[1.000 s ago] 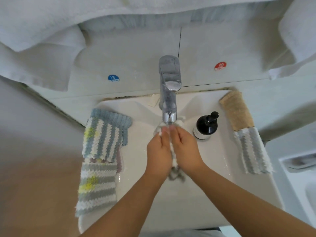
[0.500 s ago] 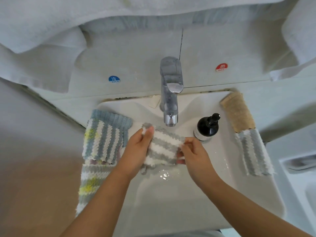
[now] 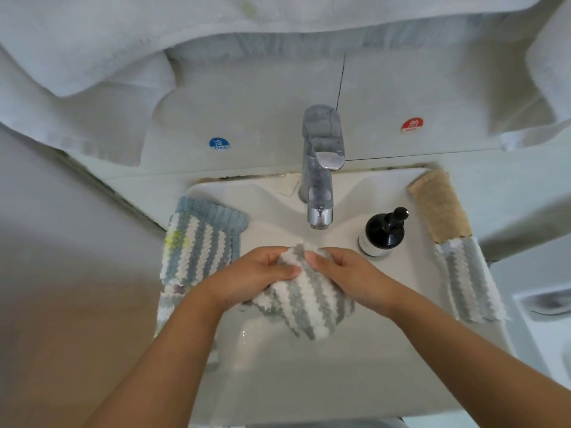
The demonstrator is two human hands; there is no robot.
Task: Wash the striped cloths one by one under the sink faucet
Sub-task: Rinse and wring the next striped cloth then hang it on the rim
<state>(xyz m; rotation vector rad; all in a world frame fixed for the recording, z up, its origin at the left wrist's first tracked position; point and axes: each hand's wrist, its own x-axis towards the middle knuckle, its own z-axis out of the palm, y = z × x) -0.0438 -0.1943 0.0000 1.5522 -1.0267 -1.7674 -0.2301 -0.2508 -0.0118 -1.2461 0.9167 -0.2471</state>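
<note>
Both the left hand (image 3: 259,274) and right hand (image 3: 349,273) bunch one striped cloth (image 3: 309,301) below the faucet (image 3: 321,180); piles (image 3: 197,242) left and right (image 3: 463,279) likely still wait.

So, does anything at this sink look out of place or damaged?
Little stands out. Dark grime lines the seam between the white sink and the wall. Both hands bunch the grey-and-white striped cloth below the chrome faucet.
</note>
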